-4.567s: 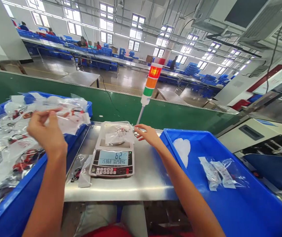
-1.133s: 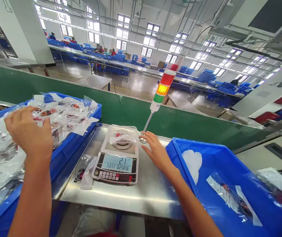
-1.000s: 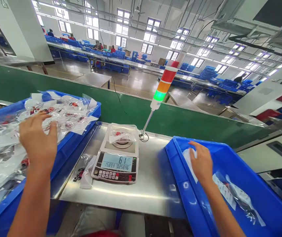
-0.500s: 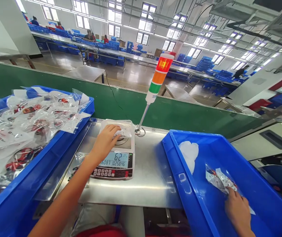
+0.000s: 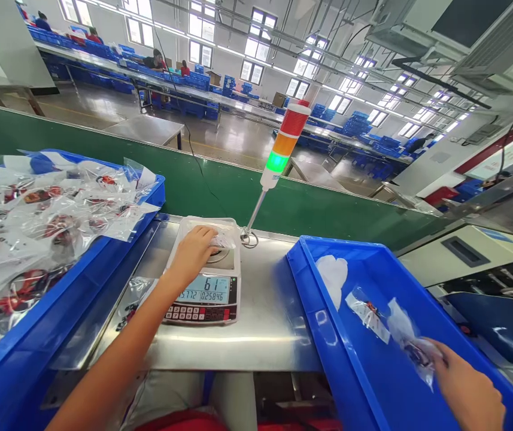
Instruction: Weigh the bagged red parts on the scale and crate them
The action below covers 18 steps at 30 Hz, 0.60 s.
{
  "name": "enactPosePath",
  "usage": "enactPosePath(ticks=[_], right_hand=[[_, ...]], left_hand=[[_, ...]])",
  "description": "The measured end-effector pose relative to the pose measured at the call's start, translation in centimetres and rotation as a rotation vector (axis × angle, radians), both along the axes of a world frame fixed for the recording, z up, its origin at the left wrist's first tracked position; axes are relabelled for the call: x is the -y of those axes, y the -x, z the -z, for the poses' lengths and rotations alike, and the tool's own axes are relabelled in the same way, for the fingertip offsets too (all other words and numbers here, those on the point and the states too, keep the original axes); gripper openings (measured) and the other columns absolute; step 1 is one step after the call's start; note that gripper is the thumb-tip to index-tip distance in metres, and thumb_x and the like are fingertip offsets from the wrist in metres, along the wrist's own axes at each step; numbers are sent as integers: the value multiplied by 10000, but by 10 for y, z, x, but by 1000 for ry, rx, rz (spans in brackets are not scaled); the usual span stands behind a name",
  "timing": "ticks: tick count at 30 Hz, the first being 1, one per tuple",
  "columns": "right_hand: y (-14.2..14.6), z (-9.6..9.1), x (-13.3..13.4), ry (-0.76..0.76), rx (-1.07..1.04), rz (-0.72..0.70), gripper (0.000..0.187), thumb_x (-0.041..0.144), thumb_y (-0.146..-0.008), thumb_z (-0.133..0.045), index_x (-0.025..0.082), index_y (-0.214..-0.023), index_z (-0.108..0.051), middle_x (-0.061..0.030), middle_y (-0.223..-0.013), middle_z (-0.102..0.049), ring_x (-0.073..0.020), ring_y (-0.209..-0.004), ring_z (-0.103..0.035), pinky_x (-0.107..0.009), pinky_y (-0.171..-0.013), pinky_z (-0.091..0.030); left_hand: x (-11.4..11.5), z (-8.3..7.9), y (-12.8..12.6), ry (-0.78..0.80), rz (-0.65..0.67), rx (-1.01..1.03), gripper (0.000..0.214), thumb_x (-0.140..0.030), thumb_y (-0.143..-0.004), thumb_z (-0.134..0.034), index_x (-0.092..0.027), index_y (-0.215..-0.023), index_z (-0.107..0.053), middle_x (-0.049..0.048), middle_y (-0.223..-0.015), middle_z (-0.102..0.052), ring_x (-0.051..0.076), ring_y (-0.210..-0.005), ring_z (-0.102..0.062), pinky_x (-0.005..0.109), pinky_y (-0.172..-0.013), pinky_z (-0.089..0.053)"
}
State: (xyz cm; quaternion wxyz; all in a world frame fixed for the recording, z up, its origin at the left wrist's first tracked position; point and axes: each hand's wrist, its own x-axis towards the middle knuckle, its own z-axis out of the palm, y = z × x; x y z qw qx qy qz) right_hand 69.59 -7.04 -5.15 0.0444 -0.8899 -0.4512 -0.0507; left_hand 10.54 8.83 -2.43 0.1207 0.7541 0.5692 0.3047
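Note:
My left hand [image 5: 194,252] rests on the pan of the digital scale [image 5: 203,290], fingers bent over a small clear plastic bag [image 5: 222,239] lying there. The scale's display reads 61. My right hand [image 5: 467,389] is low in the blue bin on the right [image 5: 328,335], fingertips touching a clear bag with red parts [image 5: 411,347]. Another clear bag [image 5: 367,310] lies beside it in that bin. The blue bin on the left [image 5: 81,269] is heaped with several clear bags of red and black parts [image 5: 54,209].
A signal tower lamp [image 5: 282,146] stands behind the scale with its green segment lit. A loose bag [image 5: 130,299] lies on the steel table [image 5: 265,323] left of the scale. A green conveyor belt [image 5: 238,197] runs behind. Other people work at far tables.
My left hand went from the left bin to the scale pan. My right hand moved from the scale into the right bin and slid toward its near right corner. The lamp turned from red to green.

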Motion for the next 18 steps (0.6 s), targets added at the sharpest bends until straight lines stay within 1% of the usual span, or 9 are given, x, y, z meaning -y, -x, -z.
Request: enactPosePath(ticks=[1,2,4,6,9,11,14,16,18], right_hand=[[11,-15,2,-38,17,-2,647,522,-915,-294,215,-1254,-751,-186,-734,-718,-364,-568,-633,-480,-564,-486],[24,-30,3,-85,29,-6,639,530,-900,-304,221,-1214,-767,-180,-722,-713,-364,-575,-625,-482,-572,-481],[57,-57,-1,-205,7,-29,572,576,-850,-369,254,-1034,-804,-164,-684,-702,-365,-588,-624,-484,-582,-476],[98,-79,-13,-362,-105,-67,488,617,-800,-459,284,-910,-798,-141,-706,-727,-365,-674,-679,-483,-648,-510],[166,-103,-43,-615,-366,-207,432,610,-768,-563,274,-919,-789,-90,-804,-781,-347,-854,-749,-485,-848,-547],[212,-113,-68,-764,-522,-329,388,569,-768,-623,251,-920,-785,-60,-804,-782,-315,-863,-756,-464,-896,-552],[279,-118,-108,-906,-715,-520,306,486,-800,-667,225,-915,-779,-39,-795,-776,-258,-815,-749,-398,-832,-581],[320,-115,-132,-893,-831,-669,269,446,-829,-657,222,-916,-778,-41,-833,-789,-241,-831,-749,-374,-819,-591],[355,-106,-152,-773,-921,-838,252,415,-844,-635,226,-922,-783,-46,-909,-809,-234,-889,-751,-368,-853,-591]], left_hand=[[-3,0,-1,12,-18,9,234,-144,-895,-611,-179,-1106,-707,103,-1226,-714,302,-1243,-608,443,-1068,-515],[-7,1,-2,20,-37,22,205,-143,-882,-621,-181,-1058,-718,103,-1180,-729,307,-1198,-633,438,-1038,-527],[-13,1,-3,14,-79,53,145,-157,-874,-629,-181,-977,-729,104,-1100,-749,312,-1105,-673,428,-977,-546],[-15,-1,-3,-14,-128,92,120,-184,-885,-623,-182,-935,-732,99,-1046,-762,303,-1039,-696,412,-937,-553],[-10,-12,4,-78,-210,166,157,-233,-922,-598,-184,-969,-740,78,-1041,-773,271,-1011,-711,378,-932,-552],[1,-23,14,-160,-282,243,167,-262,-930,-610,-190,-992,-747,63,-1037,-776,257,-997,-717,356,-923,-554],[20,-44,41,-346,-428,364,131,-293,-916,-671,-206,-962,-757,46,-996,-777,250,-958,-722,350,-925,-555],[31,-58,68,-441,-553,378,143,-300,-913,-704,-185,-976,-761,64,-1013,-775,264,-974,-724,396,-983,-546],[39,-68,100,-479,-729,339,195,-271,-912,-716,-121,-1029,-760,115,-1058,-770,304,-1032,-720,477,-1048,-523]])
